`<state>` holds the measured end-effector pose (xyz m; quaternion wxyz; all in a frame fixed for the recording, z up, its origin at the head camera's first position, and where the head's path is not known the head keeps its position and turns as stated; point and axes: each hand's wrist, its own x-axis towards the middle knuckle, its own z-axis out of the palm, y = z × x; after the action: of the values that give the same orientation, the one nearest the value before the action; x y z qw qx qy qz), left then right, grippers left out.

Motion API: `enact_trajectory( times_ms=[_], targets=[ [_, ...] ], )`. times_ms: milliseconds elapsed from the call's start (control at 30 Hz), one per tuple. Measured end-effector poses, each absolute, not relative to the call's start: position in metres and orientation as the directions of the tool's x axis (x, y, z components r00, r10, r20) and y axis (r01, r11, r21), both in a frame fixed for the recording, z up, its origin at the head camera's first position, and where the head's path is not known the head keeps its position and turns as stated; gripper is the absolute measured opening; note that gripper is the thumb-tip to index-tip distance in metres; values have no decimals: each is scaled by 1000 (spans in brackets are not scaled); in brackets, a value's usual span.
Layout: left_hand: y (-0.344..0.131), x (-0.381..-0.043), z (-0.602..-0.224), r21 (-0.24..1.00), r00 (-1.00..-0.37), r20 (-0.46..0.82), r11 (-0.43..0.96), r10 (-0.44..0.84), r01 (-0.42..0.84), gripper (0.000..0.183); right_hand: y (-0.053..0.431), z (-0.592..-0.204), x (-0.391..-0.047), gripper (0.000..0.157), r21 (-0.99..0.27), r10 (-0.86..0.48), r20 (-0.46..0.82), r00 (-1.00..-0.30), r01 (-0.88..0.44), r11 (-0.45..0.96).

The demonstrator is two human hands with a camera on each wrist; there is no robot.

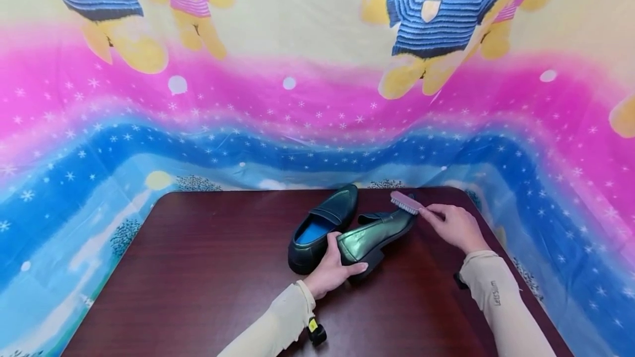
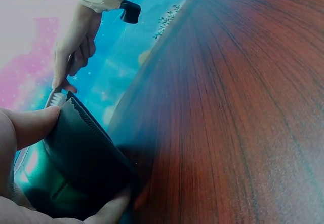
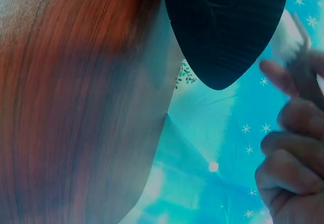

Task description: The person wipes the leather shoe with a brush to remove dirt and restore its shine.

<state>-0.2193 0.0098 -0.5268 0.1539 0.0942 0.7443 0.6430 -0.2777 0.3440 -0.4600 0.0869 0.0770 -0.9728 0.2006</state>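
My left hand (image 1: 328, 270) grips the heel end of a dark green loafer (image 1: 369, 238), which is tipped on its side with the toe pointing right and away. In the left wrist view its thumb and fingers wrap the loafer's heel (image 2: 76, 168). My right hand (image 1: 455, 226) holds a pink-backed brush (image 1: 405, 203) by its handle, its pale bristles right at the loafer's toe. The right wrist view shows the ridged dark sole (image 3: 228, 31) beside the brush (image 3: 291, 36) and the curled fingers of that hand.
A second dark loafer (image 1: 319, 230) with a blue insole stands upright just left of the held one. Both are at the far part of a dark red wooden table (image 1: 208, 269). A patterned cloth (image 1: 297, 98) with bears and snowflakes hangs round the table's back and sides.
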Motion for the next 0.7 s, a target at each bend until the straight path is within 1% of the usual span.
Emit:
enact_trajectory(
  times_ms=[167, 333, 533, 700],
  targets=[
    [10, -221, -527, 987, -935, -102, 155, 341, -52, 83, 341, -460, -277, 52, -377, -143, 214, -966, -217, 901],
    [10, -222, -529, 986, -935, -96, 163, 340, -42, 82, 344, -463, -282, 51, -364, -135, 235, -963, -216, 906],
    [10, -221, -529, 986, -936, -92, 164, 340, -37, 81, 351, -469, -296, 54, -346, -77, 262, -962, -168, 923],
    [11, -220, -527, 989, -933, -100, 139, 346, -55, 79, 354, -475, -306, 55, -323, -33, 287, -957, -129, 938]
  ],
)
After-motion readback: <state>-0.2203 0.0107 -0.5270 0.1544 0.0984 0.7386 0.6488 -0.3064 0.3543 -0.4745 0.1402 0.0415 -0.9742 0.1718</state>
